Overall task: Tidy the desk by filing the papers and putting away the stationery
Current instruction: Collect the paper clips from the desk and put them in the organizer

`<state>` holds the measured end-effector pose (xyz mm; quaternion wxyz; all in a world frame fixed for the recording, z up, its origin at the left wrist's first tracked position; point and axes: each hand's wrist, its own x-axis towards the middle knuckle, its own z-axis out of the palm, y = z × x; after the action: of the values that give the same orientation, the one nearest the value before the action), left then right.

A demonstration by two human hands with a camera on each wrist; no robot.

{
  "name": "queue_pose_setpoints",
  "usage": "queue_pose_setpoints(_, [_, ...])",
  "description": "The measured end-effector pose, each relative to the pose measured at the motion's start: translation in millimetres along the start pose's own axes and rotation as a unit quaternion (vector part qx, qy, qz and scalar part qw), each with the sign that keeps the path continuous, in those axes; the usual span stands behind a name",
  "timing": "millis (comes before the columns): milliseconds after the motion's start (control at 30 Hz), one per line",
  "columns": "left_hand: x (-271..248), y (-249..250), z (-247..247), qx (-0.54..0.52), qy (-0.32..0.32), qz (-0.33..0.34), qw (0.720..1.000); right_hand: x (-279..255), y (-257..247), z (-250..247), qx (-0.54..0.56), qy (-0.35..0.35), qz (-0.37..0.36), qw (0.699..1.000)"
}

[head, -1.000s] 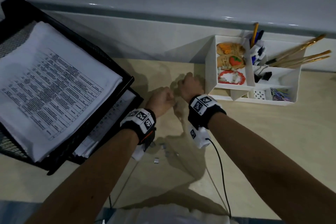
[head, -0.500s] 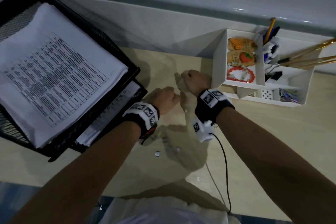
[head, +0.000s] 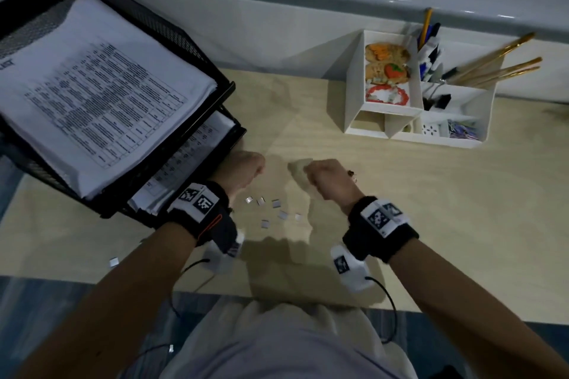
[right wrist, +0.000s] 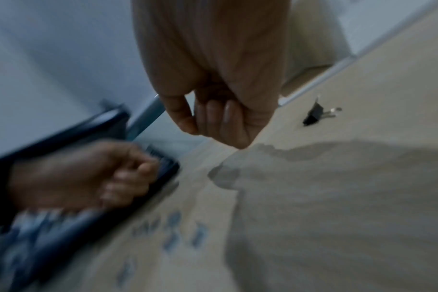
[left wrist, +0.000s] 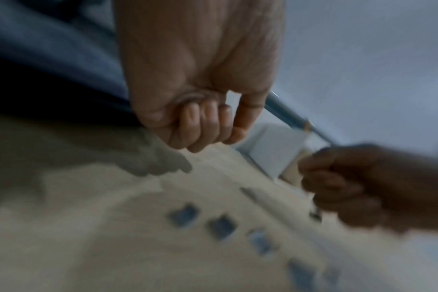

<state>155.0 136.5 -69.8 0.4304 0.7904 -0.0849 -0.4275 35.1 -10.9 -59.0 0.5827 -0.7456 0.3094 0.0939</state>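
Observation:
Several small silver staple strips (head: pixel 275 203) lie scattered on the beige desk between my two wrists, blurred in the left wrist view (left wrist: pixel 221 227) and in the right wrist view (right wrist: pixel 174 219). My left hand (head: pixel 252 171) hovers by the tray's corner with its fingers (left wrist: pixel 200 122) curled into the palm and nothing seen in them. My right hand (head: pixel 311 172) is a loose fist too, its fingers (right wrist: pixel 220 118) folded and empty. A black binder clip (head: pixel 351 173) lies on the desk just right of that hand (right wrist: pixel 313 116).
A black mesh paper tray (head: pixel 172 28) holding printed sheets (head: pixel 92 95) fills the left side. A white organizer (head: pixel 486 120) with pens, brushes and clips stands at the back right against the wall. One stray silver strip (head: pixel 114 261) lies near the desk's front edge.
Both hands have drawn back toward me and moved apart. Several silver strips now show on the desk between them, where only one or two showed before.

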Motion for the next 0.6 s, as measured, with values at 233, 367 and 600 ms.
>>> queue_pose_setpoints(233, [-28, -28, -6, 0.533, 0.003, 0.146, 0.833, -43, 18, 23, -0.418, -0.132, -0.078, 0.895])
queue_pose_setpoints(367, [-38, -26, 4, 0.598, -0.015, 0.162, 0.784, -46, 31, 33, -0.519, -0.095, -0.124, 0.841])
queue_pose_setpoints(600, [-37, -13, 19, 0.511, 0.006, 0.159, 0.845, -43, 33, 23, -0.286, -0.05, -0.031, 0.956])
